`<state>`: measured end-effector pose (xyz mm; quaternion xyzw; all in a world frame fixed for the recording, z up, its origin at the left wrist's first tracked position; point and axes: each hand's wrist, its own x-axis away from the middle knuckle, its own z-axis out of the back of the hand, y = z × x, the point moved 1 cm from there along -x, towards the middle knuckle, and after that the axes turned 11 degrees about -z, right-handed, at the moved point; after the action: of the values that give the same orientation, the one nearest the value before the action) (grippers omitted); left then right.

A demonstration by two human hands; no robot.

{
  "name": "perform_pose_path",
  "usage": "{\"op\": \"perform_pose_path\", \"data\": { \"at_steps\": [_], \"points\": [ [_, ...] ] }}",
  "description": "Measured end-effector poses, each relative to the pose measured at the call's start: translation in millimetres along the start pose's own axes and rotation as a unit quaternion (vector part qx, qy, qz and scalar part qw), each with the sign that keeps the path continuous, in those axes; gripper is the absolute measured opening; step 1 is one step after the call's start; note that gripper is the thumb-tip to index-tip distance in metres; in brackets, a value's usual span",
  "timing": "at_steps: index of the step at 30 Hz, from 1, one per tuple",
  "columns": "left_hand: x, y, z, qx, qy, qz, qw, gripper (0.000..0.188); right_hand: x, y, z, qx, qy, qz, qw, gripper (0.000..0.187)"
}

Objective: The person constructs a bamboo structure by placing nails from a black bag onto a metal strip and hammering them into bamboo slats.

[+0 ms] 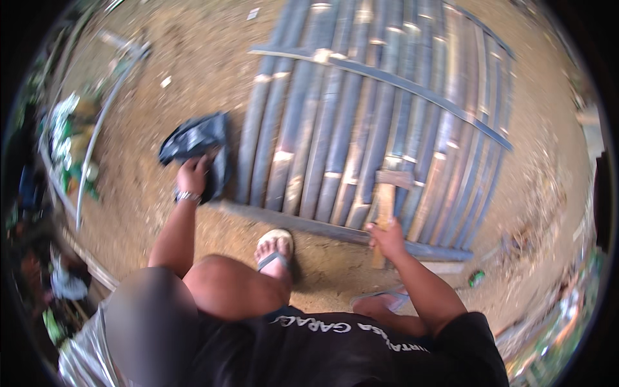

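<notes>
My left hand (192,175), with a bracelet at the wrist, is closed at the near edge of a crumpled black plastic bag (216,138). Something brownish shows at the bag's opening, too blurred to name. In my right hand (389,240) is a hammer, gripped by its flat wooden handle (385,201). The hammer's head (394,178) points away from me, over a panel of bamboo poles (316,129) set side by side. A thin strip (412,90) crosses the poles at the far part, and a bar (309,226) runs along their near ends.
Bare brown soil (193,58) surrounds the panel. My left foot in a flip-flop (275,251) is close to the near bar; the other flip-flop (380,300) is by my right forearm. A pale pipe (97,135) and plastic litter (71,129) lie at the left. A green scrap (476,278) is at the right.
</notes>
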<state>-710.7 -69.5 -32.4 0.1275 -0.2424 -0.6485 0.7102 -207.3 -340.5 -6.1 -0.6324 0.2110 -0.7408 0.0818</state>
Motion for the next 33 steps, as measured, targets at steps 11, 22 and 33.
{"op": "perform_pose_path", "data": {
  "at_steps": [11, 22, 33],
  "points": [
    [-10, 10, 16, 0.053, 0.052, 0.023, 0.997, 0.026, -7, 6, 1, 0.003, 0.009, 0.006, 1.000, 0.033],
    [-27, 8, 5, -0.084, -0.050, -0.005, 0.995, 0.030, -2, -2, -4, 0.014, 0.031, 0.004, 0.999, 0.032],
    [-23, 3, -5, -0.067, -0.011, 0.043, 0.997, 0.030, -3, -1, -5, 0.013, 0.031, 0.000, 0.999, 0.032]
  ]
}}
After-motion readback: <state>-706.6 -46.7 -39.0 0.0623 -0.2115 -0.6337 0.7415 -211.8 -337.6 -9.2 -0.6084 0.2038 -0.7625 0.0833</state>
